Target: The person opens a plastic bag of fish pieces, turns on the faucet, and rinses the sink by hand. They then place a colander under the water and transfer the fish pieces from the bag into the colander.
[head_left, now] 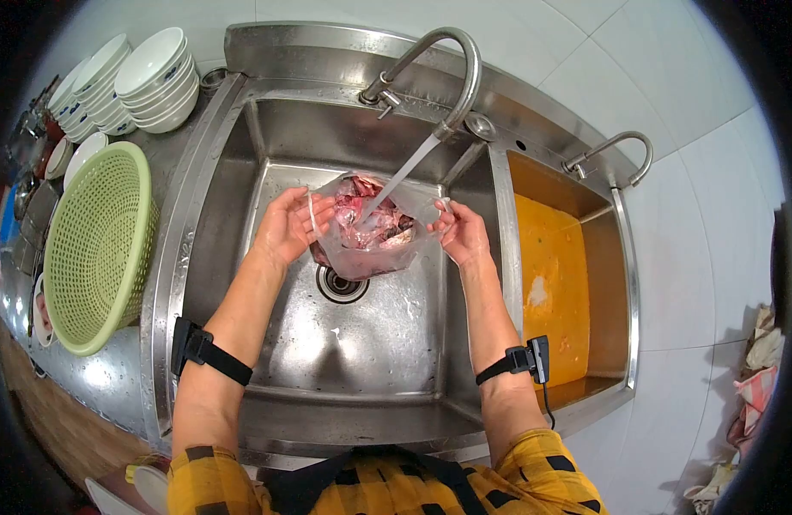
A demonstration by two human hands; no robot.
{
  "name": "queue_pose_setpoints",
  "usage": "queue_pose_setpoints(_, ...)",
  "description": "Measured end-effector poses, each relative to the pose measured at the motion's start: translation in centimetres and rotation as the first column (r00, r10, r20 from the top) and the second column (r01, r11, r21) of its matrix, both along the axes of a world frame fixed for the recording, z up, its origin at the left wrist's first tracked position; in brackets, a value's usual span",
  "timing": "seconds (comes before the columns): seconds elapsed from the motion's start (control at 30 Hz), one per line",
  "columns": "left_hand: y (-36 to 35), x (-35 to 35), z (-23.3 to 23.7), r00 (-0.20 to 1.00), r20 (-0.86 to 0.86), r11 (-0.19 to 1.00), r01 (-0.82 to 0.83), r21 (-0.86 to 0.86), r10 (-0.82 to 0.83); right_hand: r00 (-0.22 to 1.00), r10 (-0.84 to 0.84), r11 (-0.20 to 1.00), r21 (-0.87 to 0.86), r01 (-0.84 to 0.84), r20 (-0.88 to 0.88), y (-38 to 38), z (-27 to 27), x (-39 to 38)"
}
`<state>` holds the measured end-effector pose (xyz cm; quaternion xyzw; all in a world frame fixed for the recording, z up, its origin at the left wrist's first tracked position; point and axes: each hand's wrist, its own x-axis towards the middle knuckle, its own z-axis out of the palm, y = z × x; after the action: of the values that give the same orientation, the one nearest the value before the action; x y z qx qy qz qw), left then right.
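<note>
A clear plastic bag (pixel 361 262) with red and pink raw pieces (pixel 374 219) in it hangs between my hands over the steel sink (pixel 361 343). My left hand (pixel 294 223) holds the bag's left handle, which loops over its fingers. On the other side, my right hand (pixel 456 230) grips the right handle between fingers and thumb. Water runs from the curved faucet (pixel 469 86) into the open bag. The drain (pixel 342 285) shows just below the bag, partly covered by it.
Left of the sink are a green plastic basket (pixel 100 249) and stacked white bowls (pixel 160 81). A second basin on the right holds orange liquid (pixel 550 283), with a smaller faucet (pixel 640 146) above it. Cloths (pixel 756 386) hang at the far right.
</note>
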<state>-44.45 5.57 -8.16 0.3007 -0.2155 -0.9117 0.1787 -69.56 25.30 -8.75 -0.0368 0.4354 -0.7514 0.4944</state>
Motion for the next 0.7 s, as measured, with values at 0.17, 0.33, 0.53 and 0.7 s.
queue_pose_setpoints(0.17,-0.1,0.0,-0.3,1.0,-0.007,1.0,0.0,0.015,0.0,1.0,-0.009,1.0,0.021,0.009,-0.019,0.1,-0.3,-0.2)
queue_pose_setpoints(0.33,0.0,0.2,-0.5,1.0,-0.007,0.999,-0.013,0.032,0.013,1.0,-0.019,0.999,0.047,0.02,-0.018,-0.1,-0.3,0.0)
queue_pose_setpoints(0.53,0.3,0.5,-0.8,1.0,0.018,0.999,-0.022,0.033,0.022,0.994,0.094,0.994,0.064,-0.09,-0.058,0.3,-0.7,0.2)
queue_pose_setpoints(0.7,0.4,0.8,-1.0,1.0,0.019,0.999,-0.02,0.034,0.02,0.966,0.194,0.978,0.107,-0.177,-0.169,0.5,0.3,1.0)
